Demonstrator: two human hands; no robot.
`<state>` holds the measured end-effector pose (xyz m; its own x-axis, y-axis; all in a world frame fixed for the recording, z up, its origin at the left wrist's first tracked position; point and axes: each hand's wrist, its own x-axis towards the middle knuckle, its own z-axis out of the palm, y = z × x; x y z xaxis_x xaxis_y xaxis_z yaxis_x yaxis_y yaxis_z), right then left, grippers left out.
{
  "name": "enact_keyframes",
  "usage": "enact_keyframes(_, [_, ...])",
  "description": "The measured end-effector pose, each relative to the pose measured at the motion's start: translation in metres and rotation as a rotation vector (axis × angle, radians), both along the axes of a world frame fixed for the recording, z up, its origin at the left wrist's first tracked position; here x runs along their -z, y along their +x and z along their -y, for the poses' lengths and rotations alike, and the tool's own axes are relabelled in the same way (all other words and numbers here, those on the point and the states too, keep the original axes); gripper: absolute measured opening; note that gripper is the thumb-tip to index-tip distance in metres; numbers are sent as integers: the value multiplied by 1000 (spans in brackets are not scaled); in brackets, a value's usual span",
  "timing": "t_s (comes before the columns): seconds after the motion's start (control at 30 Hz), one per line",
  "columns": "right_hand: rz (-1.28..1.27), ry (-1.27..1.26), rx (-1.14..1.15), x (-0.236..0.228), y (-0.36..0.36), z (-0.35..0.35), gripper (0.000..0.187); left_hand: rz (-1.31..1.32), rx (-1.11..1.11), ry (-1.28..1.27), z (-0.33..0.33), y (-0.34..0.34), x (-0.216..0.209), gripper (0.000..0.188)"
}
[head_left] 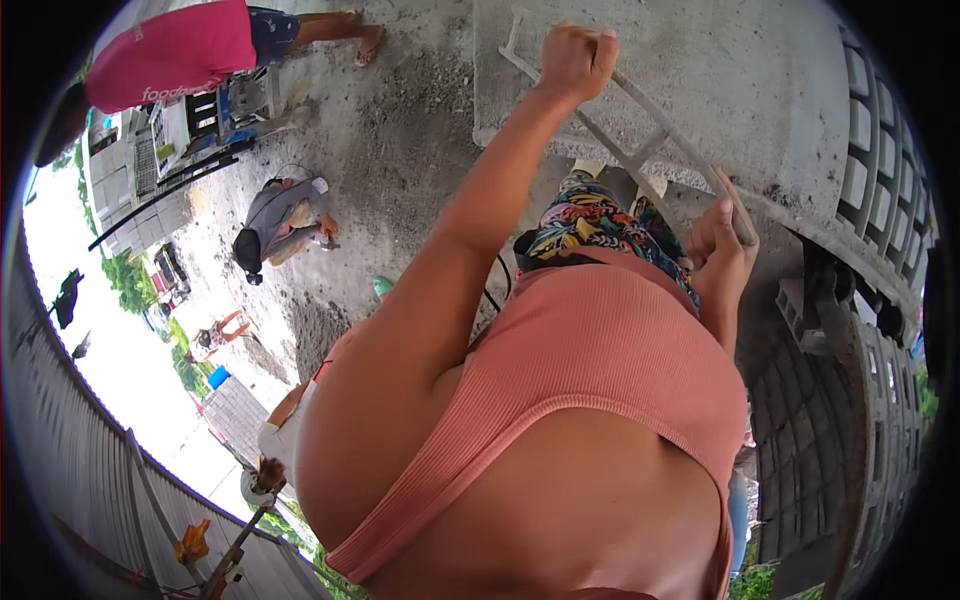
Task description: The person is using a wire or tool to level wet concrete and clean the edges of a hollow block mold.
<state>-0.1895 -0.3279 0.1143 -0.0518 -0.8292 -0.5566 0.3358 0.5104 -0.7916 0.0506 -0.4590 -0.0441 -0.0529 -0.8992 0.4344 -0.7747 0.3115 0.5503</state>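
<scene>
Ladder-shaped frame [648,147] runs slantwise between the person's two hands, its far end up and to the left, its near end down and to the right. The left hand [580,68] is clamped around it toward the far end, with a short stretch and an end crosspiece showing beyond the fist. The right hand [716,250] is closed on the near end, a bar passing by the thumb and its blunt tip showing at the palm. Much of the frame overlaps a grey slab [720,70] in view; whether the two touch cannot be told.

The left fist covers the bars beneath it, and the lower fingers of the right hand are hard to make out. At upper left, the head of a person in a pink shirt [175,55] fades into the dark rim of the view.

The frame is made of narrow, straight, greyish bars joined by crosspieces; metal or wood, it is hard to say. The slab is pale and mottled, with a rounded corner. To its right, hollow blocks [876,150] show rows of rectangular openings. The person's salmon top [620,330] is finely ribbed, above brightly patterned trousers [585,215].
</scene>
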Motion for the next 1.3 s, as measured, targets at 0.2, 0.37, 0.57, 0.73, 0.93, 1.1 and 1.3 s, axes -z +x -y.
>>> enact_keyframes(0.2, [-170, -199, 53, -87, -26, -31, 58, -135, 104, -181, -2, -61, -111, 49])
enact_keyframes(0.37, [-202, 95, 185, -94, -3, -53, 47, 122, 157, 72, -38, -66, -95, 58])
enact_keyframes(0.57, [13, 61, 192, -38, 52, -53, 45, -89, 171, 143, -35, 9, -72, 60])
enact_keyframes(0.73, [-135, -177, 197, -98, -23, -98, 62, -144, 219, -243, -40, -52, -136, 51])
enact_keyframes(0.93, [63, 69, 198, -14, 54, -61, 23, 82, 231, 277, -40, 24, -39, 59])
enact_keyframes(1.1, [-194, -136, -23, -58, 83, -56, 53, 150, 101, -354, -38, 49, -62, 16])
enact_keyframes(1.3, [-733, -679, -468, -85, 4, -72, 74, -227, 403, -83, -63, -6, -110, 31])
